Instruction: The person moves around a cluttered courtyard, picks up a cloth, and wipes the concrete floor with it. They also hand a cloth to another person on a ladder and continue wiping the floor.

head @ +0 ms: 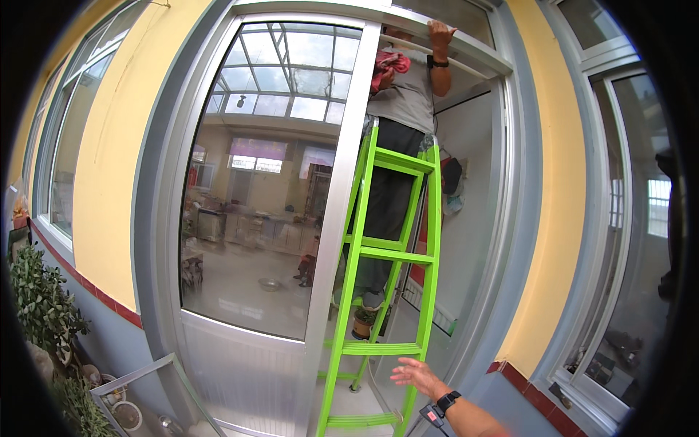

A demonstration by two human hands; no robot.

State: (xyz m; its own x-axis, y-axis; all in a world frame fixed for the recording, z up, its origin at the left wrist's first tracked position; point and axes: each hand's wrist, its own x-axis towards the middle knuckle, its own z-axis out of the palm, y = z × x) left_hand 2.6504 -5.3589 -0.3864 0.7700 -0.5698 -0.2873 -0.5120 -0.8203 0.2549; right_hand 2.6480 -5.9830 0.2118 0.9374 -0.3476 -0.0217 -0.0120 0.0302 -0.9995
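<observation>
My right hand [418, 377], with a black band on its wrist, reaches in from the lower right. Its fingers are spread and nothing is held in them. The hand is in front of a bright green stepladder [397, 255], near its right rail and just below a step; whether it touches the rail I cannot tell. The ladder stands in the doorway, and another person [409, 82] is up on its far side. That person holds a red cloth [389, 68] in one hand and has the other on the metal door-frame crossbar [469, 43]. My left hand is out of view.
To the left is a glass and aluminium door panel [256, 333]. A loose metal frame [134, 374] leans at the lower left beside potted plants [43, 300]. A flowerpot [362, 322] shows behind the ladder. A cable with a small dark box [431, 415] lies below my wrist.
</observation>
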